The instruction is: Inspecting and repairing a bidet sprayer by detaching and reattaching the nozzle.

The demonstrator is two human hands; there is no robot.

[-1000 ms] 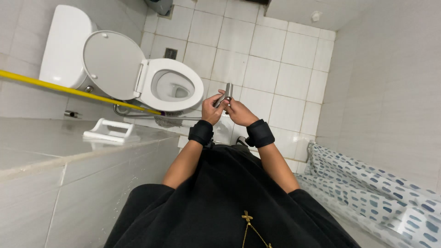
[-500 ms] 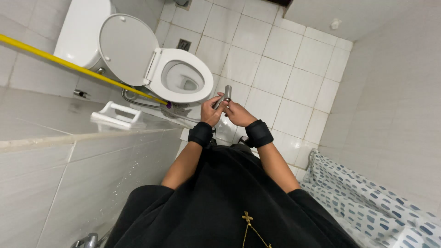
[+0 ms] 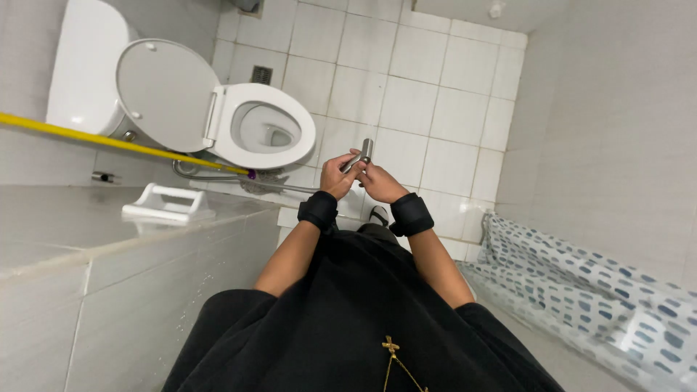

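— The metal sprayer head (image 3: 361,154): where is it sitting?
— It is sitting between both hands, out in front of the person's chest and above the white floor tiles (image 3: 428,101), just right of the toilet bowl (image 3: 265,131).
— Going from the left, what is showing?
— A white soap dish (image 3: 165,203) is resting on the grey tiled ledge (image 3: 87,232), and a yellow pole (image 3: 109,141) is crossing in front of the raised toilet lid (image 3: 167,91). A grey hose (image 3: 218,176) is lying at the toilet's base.
— And the hands?
— The left hand (image 3: 335,176) is grasping the sprayer head's lower end; the right hand (image 3: 379,183) is touching it with curled fingers. Both are wearing black wristbands (image 3: 410,214).
— Further right?
— A shower curtain (image 3: 581,290) with blue spots is lying bunched.
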